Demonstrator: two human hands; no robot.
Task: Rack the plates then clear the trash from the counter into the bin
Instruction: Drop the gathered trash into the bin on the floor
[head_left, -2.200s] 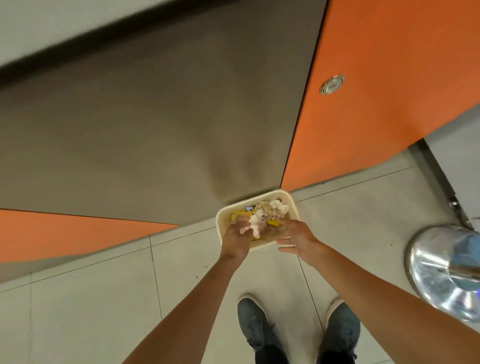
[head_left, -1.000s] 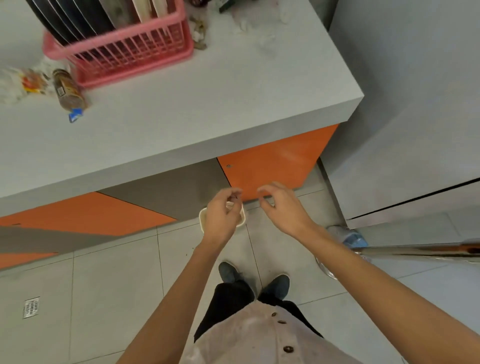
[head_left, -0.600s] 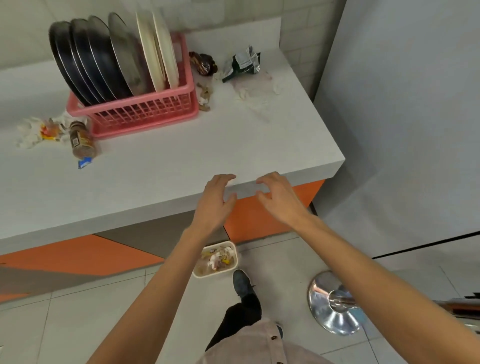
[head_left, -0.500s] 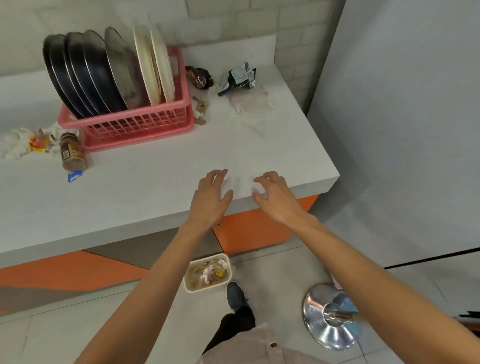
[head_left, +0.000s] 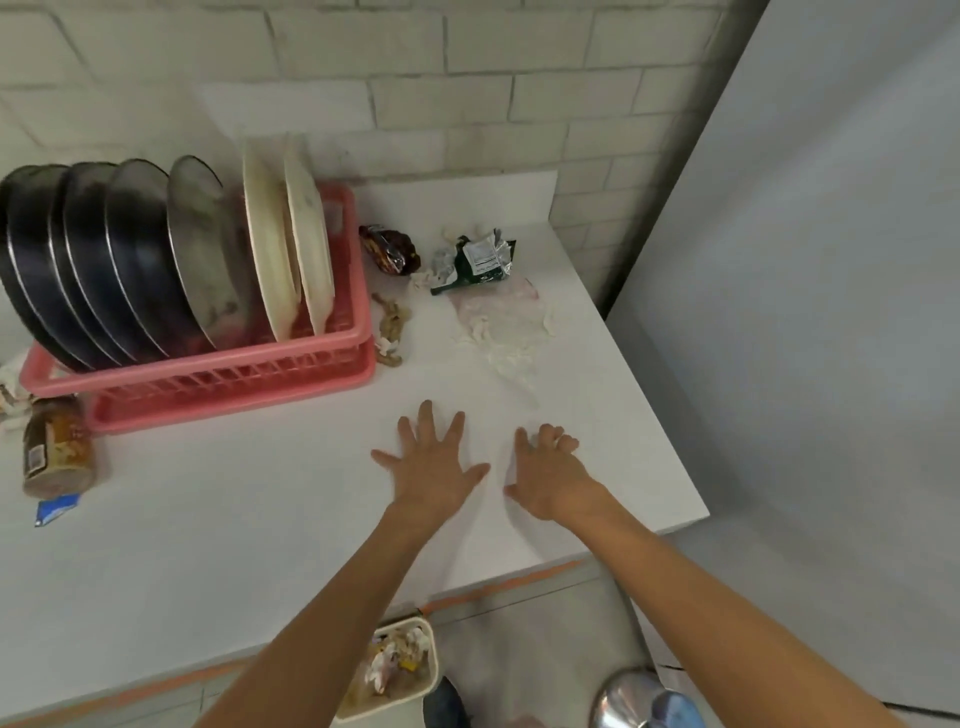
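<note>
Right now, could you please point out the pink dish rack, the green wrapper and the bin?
pink dish rack (head_left: 234, 389): head view, front wall.
green wrapper (head_left: 480, 261): head view, its middle.
bin (head_left: 408, 624): head view, far rim.

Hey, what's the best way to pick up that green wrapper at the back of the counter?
Probably pinch the green wrapper at its raised, crumpled upper edge, reaching from the front with the right hand. It lies crumpled, so its folds stand clear of the counter.
</note>
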